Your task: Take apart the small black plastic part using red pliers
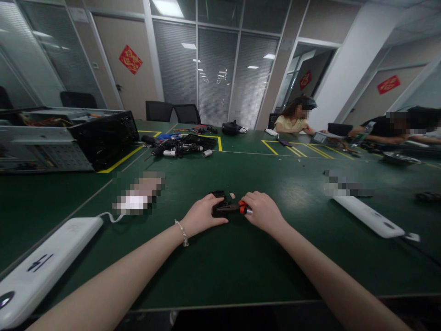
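My left hand is closed on a small black part that rests on the green table. A beaded bracelet sits on that wrist. My right hand grips the red handles of a pair of pliers, whose dark jaws point left onto the black part. A second small black piece and a tiny pale bit lie just beyond the hands.
A white power bank with a cable lies at the near left, another white power bank at the right. An open computer case stands far left. A pile of tools lies mid-table. Two other people sit at the far right.
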Tool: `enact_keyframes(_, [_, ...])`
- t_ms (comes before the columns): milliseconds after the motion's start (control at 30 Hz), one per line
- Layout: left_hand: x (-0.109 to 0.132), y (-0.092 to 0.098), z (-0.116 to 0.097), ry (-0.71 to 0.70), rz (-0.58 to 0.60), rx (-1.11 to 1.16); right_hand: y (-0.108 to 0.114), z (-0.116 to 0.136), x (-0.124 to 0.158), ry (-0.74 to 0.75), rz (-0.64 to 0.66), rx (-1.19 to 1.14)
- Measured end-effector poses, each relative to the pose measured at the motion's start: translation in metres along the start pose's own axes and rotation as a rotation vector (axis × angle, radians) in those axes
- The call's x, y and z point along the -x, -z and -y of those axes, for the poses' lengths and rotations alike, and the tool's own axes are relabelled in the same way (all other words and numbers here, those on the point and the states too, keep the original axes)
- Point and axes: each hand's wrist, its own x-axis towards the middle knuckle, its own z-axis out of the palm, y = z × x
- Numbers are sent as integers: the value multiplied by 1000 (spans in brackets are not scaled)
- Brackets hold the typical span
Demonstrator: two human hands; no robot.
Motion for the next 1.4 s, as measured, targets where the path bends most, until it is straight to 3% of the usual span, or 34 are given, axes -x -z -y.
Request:
enact_keyframes(367, [1, 2, -2, -12, 8, 2, -1, -1, -1, -55, 60, -57])
enact_keyframes(1167, [0, -1, -1, 5, -4, -15, 1, 1, -1, -10, 14, -17])
enact_keyframes(1400, [0, 1, -2, -5, 11, -8, 4, 3, -2, -43, 55, -13])
